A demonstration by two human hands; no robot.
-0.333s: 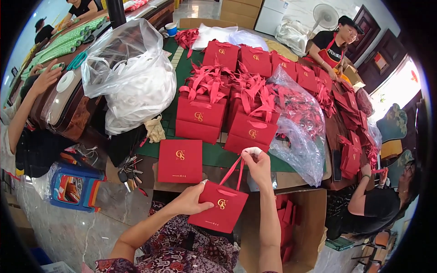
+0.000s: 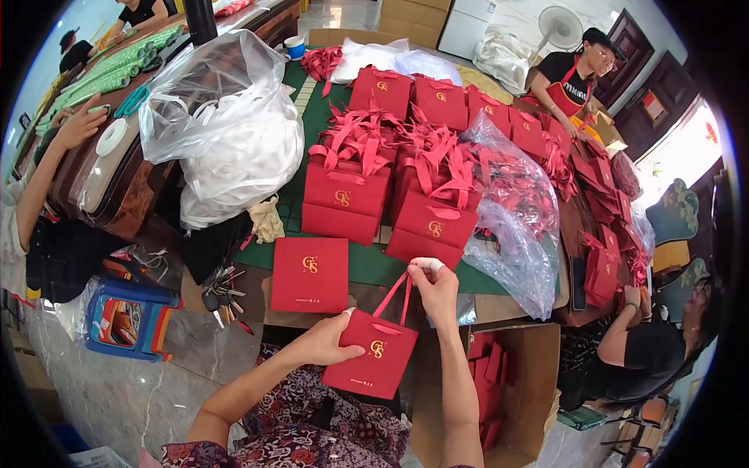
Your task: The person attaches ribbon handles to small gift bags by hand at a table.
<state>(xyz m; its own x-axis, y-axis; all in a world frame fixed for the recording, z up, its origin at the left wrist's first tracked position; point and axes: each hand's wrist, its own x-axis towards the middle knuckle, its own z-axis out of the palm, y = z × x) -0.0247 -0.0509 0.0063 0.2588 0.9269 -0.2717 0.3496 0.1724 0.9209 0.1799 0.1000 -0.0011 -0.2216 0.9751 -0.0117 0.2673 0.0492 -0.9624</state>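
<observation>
A small red paper gift bag (image 2: 370, 355) with gold print hangs slightly tilted in front of me. My left hand (image 2: 331, 341) is closed on its left edge, thumb across the front. Above the bag, my right hand (image 2: 434, 288) pinches its red ribbon handle (image 2: 395, 298), which is pulled up taut. White wraps show on fingers of both hands. A flat red bag (image 2: 310, 274) without a visible handle lies on the table edge just beyond my left hand. Behind it stand rows of red bags (image 2: 343, 199) with ribbon handles bunched on top.
A cardboard box (image 2: 530, 390) of red bags stands below the table at right. Clear plastic (image 2: 511, 257) covers red ribbons. A big bag of white ribbon (image 2: 234, 156), keys (image 2: 222, 296) and a blue stool (image 2: 129, 320) are at left. Co-workers sit or stand around the table.
My right hand has shifted slightly left, still pinching the ribbon, and the bag has turned a little. At the right, a co-worker's hands have moved.
</observation>
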